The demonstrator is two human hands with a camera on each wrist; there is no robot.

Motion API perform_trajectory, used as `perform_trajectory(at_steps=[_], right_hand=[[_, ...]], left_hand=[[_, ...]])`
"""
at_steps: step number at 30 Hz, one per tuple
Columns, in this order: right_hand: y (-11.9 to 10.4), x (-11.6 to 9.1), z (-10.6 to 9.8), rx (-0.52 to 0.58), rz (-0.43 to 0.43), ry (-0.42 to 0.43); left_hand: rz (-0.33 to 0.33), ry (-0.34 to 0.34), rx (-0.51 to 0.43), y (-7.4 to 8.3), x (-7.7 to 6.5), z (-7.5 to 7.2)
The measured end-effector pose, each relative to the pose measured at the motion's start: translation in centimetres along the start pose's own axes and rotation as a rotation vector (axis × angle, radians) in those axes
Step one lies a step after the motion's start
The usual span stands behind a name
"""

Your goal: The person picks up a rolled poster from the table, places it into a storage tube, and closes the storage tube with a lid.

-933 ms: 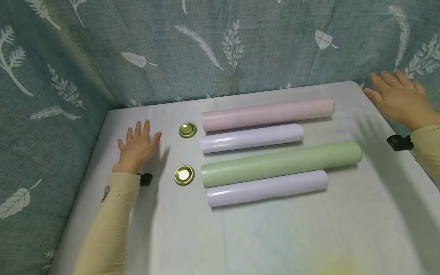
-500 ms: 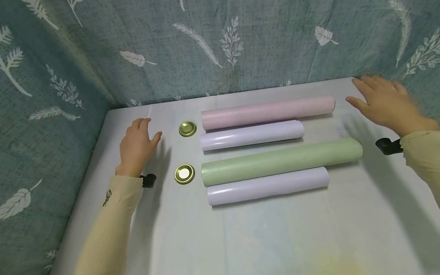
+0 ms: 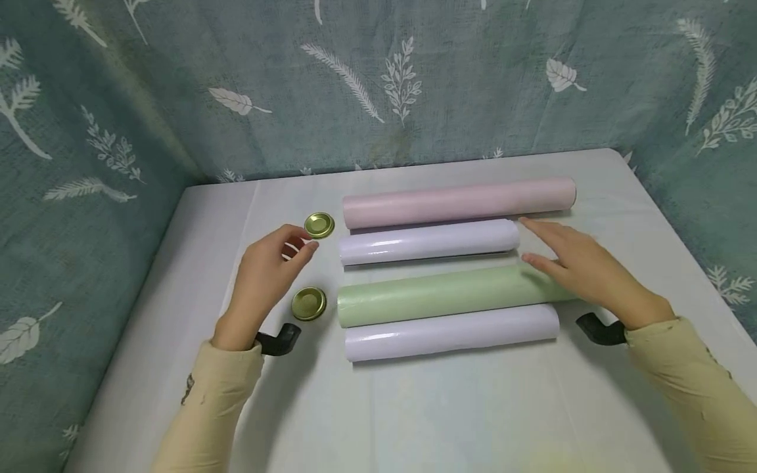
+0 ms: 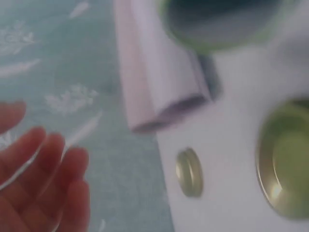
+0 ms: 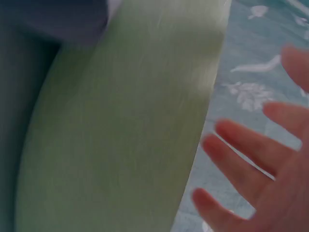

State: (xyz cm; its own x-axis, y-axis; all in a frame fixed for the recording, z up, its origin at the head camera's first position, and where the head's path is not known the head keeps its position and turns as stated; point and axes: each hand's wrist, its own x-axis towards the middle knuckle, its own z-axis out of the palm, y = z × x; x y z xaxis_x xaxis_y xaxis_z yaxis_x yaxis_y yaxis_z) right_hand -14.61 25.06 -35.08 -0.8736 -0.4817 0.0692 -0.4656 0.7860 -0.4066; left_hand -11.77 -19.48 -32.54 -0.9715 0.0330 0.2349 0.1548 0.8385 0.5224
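My left hand (image 3: 263, 276) hovers with loosely bent fingers beside two gold jar lids; its fingertips overlap the edge of the far lid (image 3: 319, 225) in the head view. Closer to me lies the other lid (image 3: 308, 304). In the left wrist view, nothing is between the fingers (image 4: 72, 193). Over the right end of the green roll (image 3: 437, 293) is my right hand (image 3: 582, 266), fingers extended and holding nothing. The far lavender-white roll (image 3: 432, 242) ends right at its fingertips. The right wrist view is largely filled by the green roll (image 5: 120, 125).
A pink roll (image 3: 461, 202) lies farthest back, and a second lavender-white roll (image 3: 449, 332) lies against the green one's front. Leaf-patterned cloth (image 3: 473, 79) hangs behind the white-covered table (image 3: 449, 414) and along its sides.
Both hands have moved inward: the left from the table's left side to the lids, the right from the far right edge to the rolls' right ends. Lids and rolls stay put.
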Motion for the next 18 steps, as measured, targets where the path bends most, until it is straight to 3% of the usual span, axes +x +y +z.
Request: perform_trajectory(at_steps=[4, 10, 14, 18], right_hand=[[-0.8, -1.3, 1.3, 0.045, -0.001, -0.056], [-1.3, -2.4, 3.0, -0.019, 0.057, -0.139], [-1.3, -2.3, 3.4, -0.066, 0.068, -0.123], [-0.9, -1.9, 3.6, -0.105, 0.071, -0.082]], left_hand=[[0.056, -0.069, -0.059, 1.6, 0.2, 0.8], [0.035, -0.153, -0.037, 3.7, -0.4, 2.4], [0.092, -0.233, -0.084, 4.8, -1.3, 3.3], [0.174, -0.332, -0.070, 5.7, -3.2, 4.0]])
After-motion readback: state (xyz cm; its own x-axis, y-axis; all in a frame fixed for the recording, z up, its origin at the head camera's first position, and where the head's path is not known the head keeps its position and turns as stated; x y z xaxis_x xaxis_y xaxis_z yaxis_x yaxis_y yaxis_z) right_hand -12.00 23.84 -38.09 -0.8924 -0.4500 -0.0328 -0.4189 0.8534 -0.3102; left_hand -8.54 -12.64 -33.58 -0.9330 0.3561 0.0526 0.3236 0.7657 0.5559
